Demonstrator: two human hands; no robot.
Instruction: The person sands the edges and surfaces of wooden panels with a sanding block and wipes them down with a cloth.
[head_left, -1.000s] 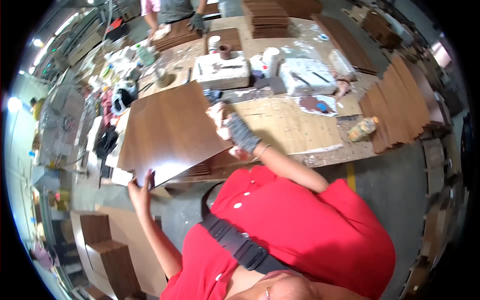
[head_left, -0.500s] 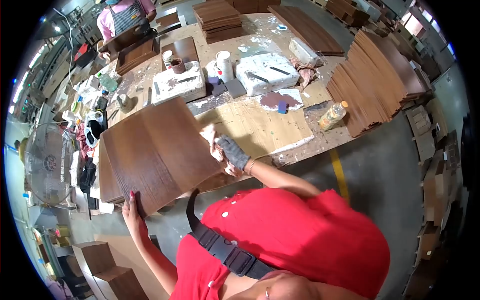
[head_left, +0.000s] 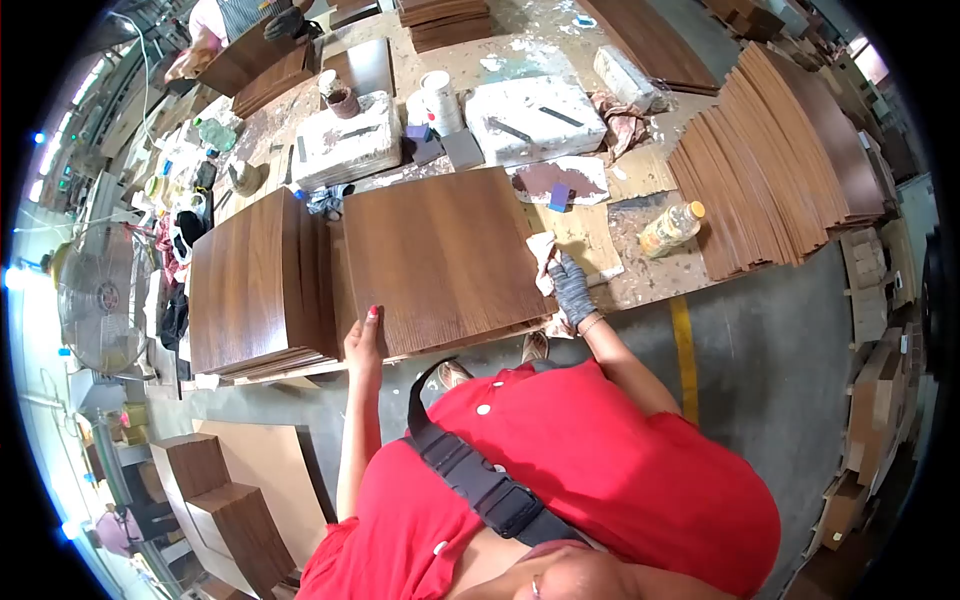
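A brown wood-grain panel (head_left: 440,260) lies over the cardboard at the table's near side, between both hands. My bare left hand (head_left: 365,345) grips its near left corner, thumb on top and fingers mostly hidden beneath. At the right edge is my right hand (head_left: 574,290) in a grey glove, closed around a pale, stained rag (head_left: 543,260). The rag touches the panel's edge; whether those fingers also grip the wood is hidden. Left of the panel stands a stack of similar panels (head_left: 245,285).
A juice-type bottle (head_left: 671,229) stands right of the panel, before a big leaning stack of boards (head_left: 765,170). White paint-smeared blocks (head_left: 535,120), a white bottle (head_left: 440,103) and a blue sponge (head_left: 560,196) sit beyond. Across the table, another person's gloved hand (head_left: 290,24) holds a board.
The panel has moved right, off the left stack and onto the cardboard area, and now lies flatter. Both hands have travelled right with it, and the stack is uncovered.
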